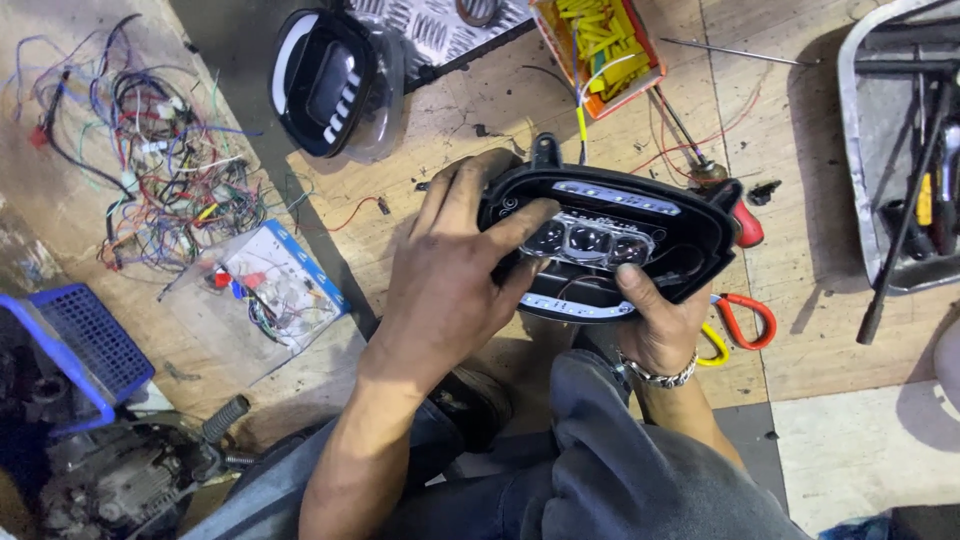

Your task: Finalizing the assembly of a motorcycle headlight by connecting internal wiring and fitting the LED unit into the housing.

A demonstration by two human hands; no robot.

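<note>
A black headlight unit with a row of small round lenses and pale light strips is held over the wooden floor, just above my knees. My left hand grips its left end, the thumb lying across the lens face. My right hand, with a metal bracelet on the wrist, holds the lower edge from underneath, thumb pressed near the lenses. A yellow wire rises from the unit's top edge.
A second black headlight housing lies at the top left. A tangle of coloured wires and a clear packet are to the left. An orange box of yellow connectors, red-handled scissors, and a metal tool tray lie nearby. A blue crate stands at the lower left.
</note>
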